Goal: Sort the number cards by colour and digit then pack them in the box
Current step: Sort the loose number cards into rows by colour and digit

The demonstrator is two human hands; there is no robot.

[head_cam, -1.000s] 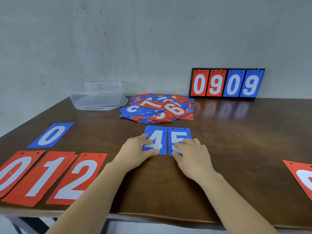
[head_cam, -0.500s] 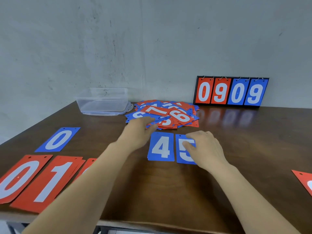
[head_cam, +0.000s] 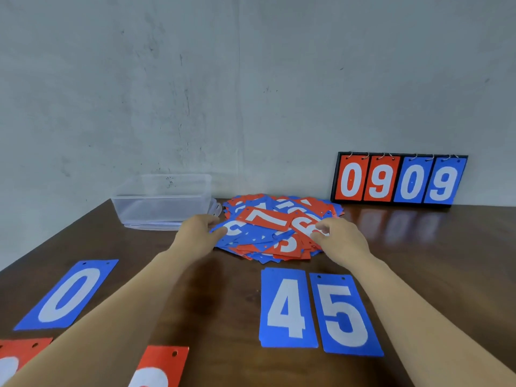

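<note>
A loose pile of red and blue number cards (head_cam: pixel 279 219) lies at the back middle of the table. My left hand (head_cam: pixel 199 233) is at the pile's left edge, thumb and fingers pinching a blue card (head_cam: pixel 234 229). My right hand (head_cam: pixel 342 240) is at the pile's right side, its fingertips pinching a red 6 card (head_cam: pixel 305 226). Sorted cards lie flat nearer me: a blue 4 (head_cam: pixel 286 307), a blue 5 (head_cam: pixel 344 314), a blue 0 (head_cam: pixel 69 294) and red cards (head_cam: pixel 162 367) at the bottom left. The clear plastic box (head_cam: pixel 164 202) stands open left of the pile.
A black flip scoreboard (head_cam: pixel 399 178) showing 0909 stands against the wall at the back right. The dark wooden table (head_cam: pixel 432 261) meets the grey wall behind, and its left edge runs diagonally past the box.
Both hands left the blue 4 and 5 and reached forward to the pile. The view has moved closer, so the red cards at the bottom left are mostly cut off.
</note>
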